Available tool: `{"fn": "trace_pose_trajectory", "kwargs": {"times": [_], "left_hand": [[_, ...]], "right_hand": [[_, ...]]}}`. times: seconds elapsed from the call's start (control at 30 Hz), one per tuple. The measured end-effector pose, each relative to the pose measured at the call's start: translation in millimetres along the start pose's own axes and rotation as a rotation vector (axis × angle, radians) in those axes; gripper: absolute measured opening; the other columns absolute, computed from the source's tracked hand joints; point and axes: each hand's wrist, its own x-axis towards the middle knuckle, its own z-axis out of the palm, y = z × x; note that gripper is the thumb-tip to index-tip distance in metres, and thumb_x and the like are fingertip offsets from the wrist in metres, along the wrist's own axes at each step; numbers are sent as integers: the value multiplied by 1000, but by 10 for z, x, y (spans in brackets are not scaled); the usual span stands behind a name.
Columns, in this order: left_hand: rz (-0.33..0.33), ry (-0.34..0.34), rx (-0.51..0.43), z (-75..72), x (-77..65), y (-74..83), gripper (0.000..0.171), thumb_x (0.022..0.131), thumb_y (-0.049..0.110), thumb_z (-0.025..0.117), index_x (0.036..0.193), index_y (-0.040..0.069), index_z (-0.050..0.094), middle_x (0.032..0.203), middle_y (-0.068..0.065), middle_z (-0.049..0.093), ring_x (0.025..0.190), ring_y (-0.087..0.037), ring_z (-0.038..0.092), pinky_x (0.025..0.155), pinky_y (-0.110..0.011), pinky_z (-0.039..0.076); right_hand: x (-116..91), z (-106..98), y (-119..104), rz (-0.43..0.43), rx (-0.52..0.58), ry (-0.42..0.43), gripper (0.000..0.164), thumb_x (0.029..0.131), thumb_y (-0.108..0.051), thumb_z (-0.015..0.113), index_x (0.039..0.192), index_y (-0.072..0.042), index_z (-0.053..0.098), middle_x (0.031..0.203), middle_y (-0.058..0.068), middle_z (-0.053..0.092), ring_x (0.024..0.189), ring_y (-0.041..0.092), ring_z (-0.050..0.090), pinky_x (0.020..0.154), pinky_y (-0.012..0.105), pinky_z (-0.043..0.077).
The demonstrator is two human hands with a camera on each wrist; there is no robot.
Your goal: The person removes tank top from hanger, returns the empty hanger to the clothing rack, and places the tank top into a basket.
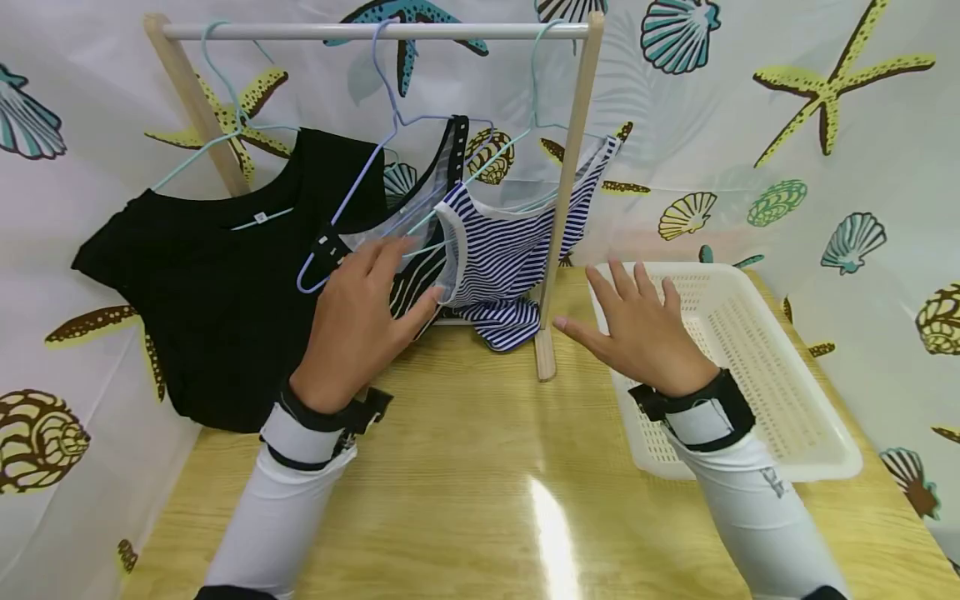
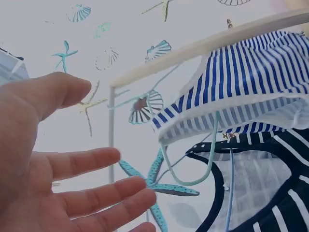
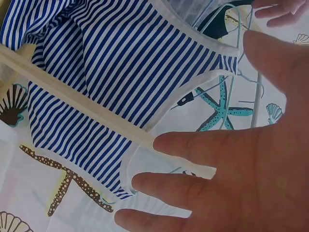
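Note:
My left hand [image 1: 365, 321] is held up with its fingers spread, in front of the hanging clothes and holding nothing. Close by it hangs a blue-and-white striped tank top [image 1: 502, 242] on a mint hanger [image 1: 534, 83]. Behind the left hand, a black-and-white striped top [image 2: 270, 183] hangs from a blue hanger [image 1: 392, 83]. A black T-shirt [image 1: 225, 292] is on another mint hanger [image 1: 238, 108] at the left. My right hand [image 1: 645, 329] spreads its fingers over the near-left part of a white plastic basket [image 1: 817, 400], with nothing in its grasp.
The clothes rack has a white rail [image 1: 300, 32] and wooden posts [image 1: 573, 167]; its right post stands between the hands. A wooden table [image 1: 450, 500] lies beneath. Behind it hangs a white sheet [image 1: 750, 108] printed with shells and starfish.

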Motion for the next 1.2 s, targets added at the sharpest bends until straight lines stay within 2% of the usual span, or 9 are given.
{"fn": "trace_pose_trajectory", "kwargs": {"times": [0.1, 0.33, 0.43, 0.53, 0.67, 0.8, 0.9, 1.03, 1.2], "left_hand": [[-6, 6, -15, 50, 178, -22, 63, 85, 40, 71, 133, 2, 54, 129, -20, 55, 114, -35, 55, 94, -51, 44], [-90, -107, -12, 274, 555, -69, 70, 85, 41, 70, 140, 4, 47, 131, -21, 54, 116, -36, 53, 93, -49, 45], [-102, -99, -26, 359, 714, -85, 63, 87, 41, 67, 136, 4, 52, 127, -18, 58, 114, -33, 55, 92, -46, 46], [-126, -70, -51, 435, 889, -108, 49, 91, 39, 63, 126, 5, 60, 113, -13, 64, 99, -26, 59, 81, -39, 48], [-163, -50, -75, 500, 1069, -121, 37, 95, 38, 57, 113, 7, 67, 92, -8, 62, 81, -20, 54, 67, -34, 42], [-173, -72, -75, 524, 1123, -103, 35, 98, 37, 53, 110, 8, 69, 86, -7, 60, 76, -19, 53, 61, -32, 38], [-165, -77, -84, 549, 1126, -110, 34, 99, 36, 52, 110, 8, 69, 86, -8, 63, 73, -19, 54, 59, -32, 38], [-150, -68, -118, 600, 1141, -122, 32, 101, 30, 50, 110, 7, 69, 94, -8, 68, 74, -19, 57, 60, -33, 41], [-132, -56, -167, 629, 1120, -117, 28, 102, 22, 46, 105, 6, 69, 98, -7, 70, 67, -20, 54, 57, -31, 36]], "right_hand": [[70, -78, 42, -22, 15, 4, 91, 88, -70, 46, 150, -5, 30, 154, 24, 25, 140, 46, 21, 104, 69, 10], [397, -158, 136, -91, 170, -52, 96, 82, -53, 71, 148, 3, 29, 148, 24, 36, 134, 42, 35, 106, 55, 30], [538, -185, 169, -66, 207, -67, 93, 83, -50, 71, 147, 3, 30, 144, 26, 41, 129, 43, 42, 104, 54, 34], [696, -201, 211, -33, 248, -46, 86, 85, -49, 69, 145, 2, 34, 138, 27, 47, 122, 42, 50, 98, 53, 40], [940, -200, 262, 22, 323, 13, 72, 89, -45, 64, 140, 1, 43, 129, 25, 56, 116, 39, 56, 91, 50, 46], [1137, -207, 260, 48, 371, 85, 59, 93, -42, 61, 134, 0, 51, 121, 22, 62, 111, 37, 57, 88, 49, 46], [1239, -217, 227, 38, 417, 131, 52, 95, -38, 58, 130, 0, 53, 116, 21, 63, 97, 34, 64, 79, 43, 51], [1335, -212, 191, 34, 544, 160, 45, 99, -34, 52, 133, -4, 50, 119, 17, 63, 80, 29, 70, 60, 30, 55], [1381, -144, 199, 12, 666, 208, 44, 101, -30, 49, 139, -9, 44, 127, 16, 60, 73, 27, 71, 53, 26, 54]]}}
